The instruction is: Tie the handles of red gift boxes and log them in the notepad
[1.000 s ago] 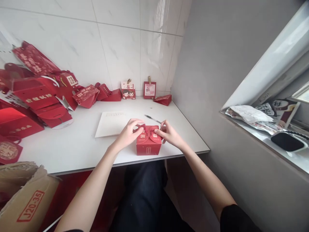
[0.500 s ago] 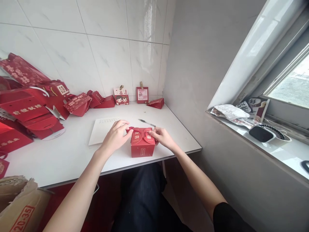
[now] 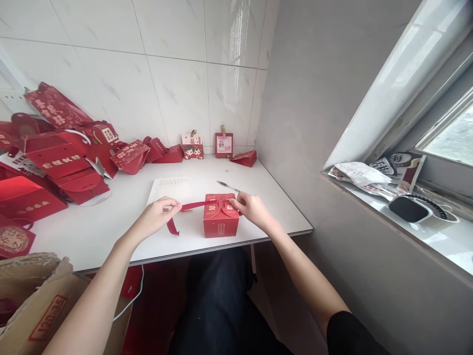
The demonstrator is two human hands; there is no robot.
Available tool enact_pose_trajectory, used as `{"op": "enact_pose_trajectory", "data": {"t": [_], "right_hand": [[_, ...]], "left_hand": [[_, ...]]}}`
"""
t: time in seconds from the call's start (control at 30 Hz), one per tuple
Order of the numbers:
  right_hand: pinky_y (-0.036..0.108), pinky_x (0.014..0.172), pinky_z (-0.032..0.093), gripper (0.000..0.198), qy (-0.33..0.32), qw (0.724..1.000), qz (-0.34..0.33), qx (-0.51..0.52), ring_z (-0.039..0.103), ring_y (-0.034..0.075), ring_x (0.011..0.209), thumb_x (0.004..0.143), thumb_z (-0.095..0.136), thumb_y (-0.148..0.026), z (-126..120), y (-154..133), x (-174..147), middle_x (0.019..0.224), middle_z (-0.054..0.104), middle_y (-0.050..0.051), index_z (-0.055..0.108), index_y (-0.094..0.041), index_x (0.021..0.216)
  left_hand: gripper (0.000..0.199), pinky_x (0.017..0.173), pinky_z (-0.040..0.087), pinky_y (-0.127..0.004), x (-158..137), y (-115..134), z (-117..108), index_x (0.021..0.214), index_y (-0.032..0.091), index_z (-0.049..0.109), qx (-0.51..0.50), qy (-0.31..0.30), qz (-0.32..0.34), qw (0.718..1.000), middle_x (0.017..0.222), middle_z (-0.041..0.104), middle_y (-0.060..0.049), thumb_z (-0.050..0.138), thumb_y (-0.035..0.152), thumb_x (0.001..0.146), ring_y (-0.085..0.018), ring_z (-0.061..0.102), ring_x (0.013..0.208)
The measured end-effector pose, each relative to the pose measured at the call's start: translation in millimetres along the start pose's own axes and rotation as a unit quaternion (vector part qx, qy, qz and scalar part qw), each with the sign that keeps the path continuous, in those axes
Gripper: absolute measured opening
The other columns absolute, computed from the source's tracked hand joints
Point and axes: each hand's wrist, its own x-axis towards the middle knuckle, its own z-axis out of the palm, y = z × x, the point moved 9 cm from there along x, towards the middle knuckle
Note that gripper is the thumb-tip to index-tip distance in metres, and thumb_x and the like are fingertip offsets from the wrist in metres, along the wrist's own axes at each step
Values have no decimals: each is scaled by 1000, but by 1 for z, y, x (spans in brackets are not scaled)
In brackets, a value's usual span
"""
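Observation:
A small red gift box (image 3: 220,228) with gold print stands upright near the table's front edge, its curved top flaps folded together. A dark red ribbon (image 3: 197,205) runs from the slots in its top to the left. My left hand (image 3: 158,215) is closed in a pinch on this ribbon, left of the box, and the loose end dangles below the fingers. My right hand (image 3: 254,209) is closed at the box's upper right edge, thumb on the top; the fingers behind the side are partly hidden.
Behind the box lie a pen (image 3: 227,186) and a sheet of paper (image 3: 162,188). Red boxes (image 3: 83,187) are heaped at the left, with several more along the wall. An open cardboard carton (image 3: 48,301) stands front left. A windowsill (image 3: 373,207) at right holds packets and a black device.
My left hand has moved left from the box, drawing the ribbon out with it. My right hand stays at the box's right side. The view has shifted slightly left.

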Motion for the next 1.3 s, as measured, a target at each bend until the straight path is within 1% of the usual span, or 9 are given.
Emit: {"op": "enact_pose_trajectory", "data": {"t": [0.1,0.2,0.33,0.57,0.7,0.83,0.93,1.03,1.3], "right_hand": [[21,47,27,30,9,981,0,-194,52,14,55,88,50,-37,-9,-16,-2,56,51,-3,43,-19,65],[23,46,27,26,25,952,39,-304,55,16,59,89,48,-39,-23,-32,-4,66,56,1,51,-18,75],[24,46,30,24,83,941,55,-324,57,16,61,91,45,-38,-47,-65,-10,81,58,4,53,-16,86],[24,45,32,23,67,943,-7,-325,55,17,54,89,46,-34,-51,-116,-21,64,54,2,53,-16,77],[25,48,35,26,30,949,5,-314,54,19,52,88,46,-34,-41,-119,-19,56,50,3,54,-15,73],[25,49,36,25,-13,951,31,-307,54,18,53,87,48,-29,-31,-119,-13,56,48,4,54,-15,67],[24,49,35,26,-28,953,36,-300,54,17,54,88,48,-28,-25,-122,-11,55,48,3,54,-15,66],[24,49,34,28,-37,955,43,-291,52,16,53,88,48,-28,-22,-124,-10,53,46,2,54,-16,64],[25,49,35,29,-29,955,60,-288,53,17,54,88,50,-34,-25,-122,-7,54,45,2,53,-16,65]], "left_hand": [[33,82,46,-30,-2,-6,10,81,22,62,12,-33,-15,999,105,63,-2,42,49,78,-21,60,90],[33,81,46,-29,-2,-5,15,80,22,62,9,-34,-11,999,102,65,-2,42,49,79,-21,61,90],[34,77,46,-28,-2,-1,23,78,21,61,9,-44,-7,999,95,67,-2,43,50,78,-22,61,89],[28,80,47,-30,-2,-4,25,84,21,59,-12,-34,-27,999,97,64,-3,43,44,78,-21,61,91],[22,75,50,-30,-27,43,-6,96,19,54,-21,186,78,979,101,57,-6,50,31,78,-20,58,92],[14,63,49,-24,-96,144,-15,89,20,54,-19,342,347,873,78,55,-1,56,14,77,-13,56,71],[14,58,49,-25,-129,190,-6,92,21,56,-2,375,444,814,74,51,0,59,18,79,-12,53,65],[16,58,49,-27,-134,204,0,92,19,58,24,388,449,804,73,51,-1,62,17,77,-12,52,66],[20,52,48,-26,-141,203,3,82,17,60,41,402,465,788,71,54,0,68,7,67,-11,53,62]]}}
